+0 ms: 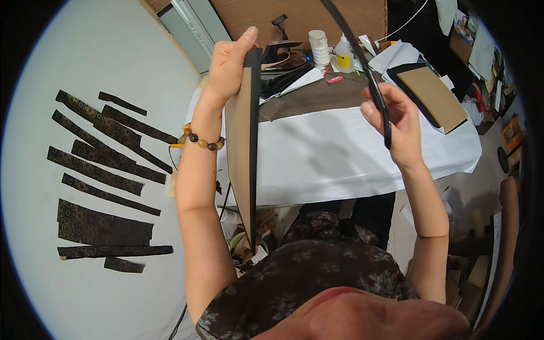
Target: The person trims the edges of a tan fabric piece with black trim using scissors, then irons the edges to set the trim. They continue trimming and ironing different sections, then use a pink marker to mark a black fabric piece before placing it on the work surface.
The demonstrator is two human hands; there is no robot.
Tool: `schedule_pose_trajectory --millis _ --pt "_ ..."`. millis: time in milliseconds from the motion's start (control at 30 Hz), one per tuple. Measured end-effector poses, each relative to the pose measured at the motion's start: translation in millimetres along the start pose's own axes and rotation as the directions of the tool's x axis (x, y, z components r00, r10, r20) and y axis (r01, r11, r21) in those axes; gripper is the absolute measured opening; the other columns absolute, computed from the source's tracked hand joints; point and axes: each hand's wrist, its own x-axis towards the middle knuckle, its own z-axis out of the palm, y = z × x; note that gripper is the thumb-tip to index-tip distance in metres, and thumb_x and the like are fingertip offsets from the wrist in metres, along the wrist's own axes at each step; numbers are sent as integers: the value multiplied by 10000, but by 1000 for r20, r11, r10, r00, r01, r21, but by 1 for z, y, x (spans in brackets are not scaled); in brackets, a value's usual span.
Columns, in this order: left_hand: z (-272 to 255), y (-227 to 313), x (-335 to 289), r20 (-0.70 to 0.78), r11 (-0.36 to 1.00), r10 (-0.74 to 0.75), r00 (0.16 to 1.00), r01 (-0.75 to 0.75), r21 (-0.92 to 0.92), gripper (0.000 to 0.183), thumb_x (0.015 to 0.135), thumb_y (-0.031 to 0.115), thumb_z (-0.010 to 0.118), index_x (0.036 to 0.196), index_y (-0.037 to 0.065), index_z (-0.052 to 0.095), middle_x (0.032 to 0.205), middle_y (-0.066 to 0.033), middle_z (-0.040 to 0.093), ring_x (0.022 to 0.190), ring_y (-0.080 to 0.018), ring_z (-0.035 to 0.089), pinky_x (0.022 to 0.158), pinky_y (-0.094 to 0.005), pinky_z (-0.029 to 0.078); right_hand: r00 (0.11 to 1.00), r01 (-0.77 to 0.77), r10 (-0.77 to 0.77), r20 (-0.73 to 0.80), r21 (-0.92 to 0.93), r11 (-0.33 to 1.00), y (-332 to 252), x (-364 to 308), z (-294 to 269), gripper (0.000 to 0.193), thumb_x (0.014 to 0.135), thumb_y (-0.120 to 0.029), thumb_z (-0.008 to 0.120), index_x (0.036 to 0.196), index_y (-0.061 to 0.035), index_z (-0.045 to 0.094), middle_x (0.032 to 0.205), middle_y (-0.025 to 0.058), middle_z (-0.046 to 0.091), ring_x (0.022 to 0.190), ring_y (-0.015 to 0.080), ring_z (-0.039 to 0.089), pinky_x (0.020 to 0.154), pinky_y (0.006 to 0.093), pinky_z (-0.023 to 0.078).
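My left hand [226,73] is raised at the upper middle, closed around a thin brown board [240,130] with a black edge. The board stands nearly on edge, so its broad face shows only as a narrow strip. A bead bracelet [203,140] circles my left wrist. To the right, my right hand [405,127] is closed on a long, thin, glossy black strip [362,59]. Its lower end passes in front of my fingers, and its upper end leaves the top of the view. Both things are held above the table.
A white sheet [323,164] covers the table. Towards its back are an iron [280,56], a white jar [319,50], a clear bottle [344,55] and loose papers. Another brown board [433,96] lies at the right. Several dark patterned strips [105,221] are against the white surface at left.
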Motion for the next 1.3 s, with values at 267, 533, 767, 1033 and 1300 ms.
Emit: schedule_pose_trajectory --millis 267,533,767,1033,1300 --pt "19 -1 -1 32 955 81 996 -86 285 580 995 311 530 515 9 409 470 16 273 493 -70 230 438 -295 192 990 -126 107 92 232 965 -45 38 45 360 864 -335 725 930 -46 520 730 89 667 541 63 532 495 203 383" --pt "40 36 -7 -6 631 272 962 -173 756 536 934 360 571 490 59 557 405 -90 410 376 -265 388 402 -343 282 998 7 6 -57 222 975 -31 44 47 346 800 -160 780 949 -21 500 722 50 633 575 63 559 531 192 436" --pt "52 35 -13 -99 505 392 915 -124 854 520 883 376 630 461 84 549 388 -79 410 350 -254 382 375 -340 262 934 288 -221 -280 229 930 -4 33 66 333 851 9 691 1026 -17 409 832 63 609 731 75 590 646 210 498" --pt "64 33 -23 -194 470 435 879 -38 882 544 859 373 664 434 85 483 384 -76 385 341 -258 351 371 -348 247 859 446 -377 -346 144 883 7 30 73 300 880 -3 658 1013 -29 390 877 71 611 742 84 594 677 224 500" --pt "65 38 -30 -233 479 392 890 19 878 517 881 339 657 467 79 490 422 -64 405 374 -260 376 387 -348 270 915 351 -301 -268 161 923 16 15 67 334 855 -2 691 1043 -16 414 897 75 619 744 79 597 679 222 498"
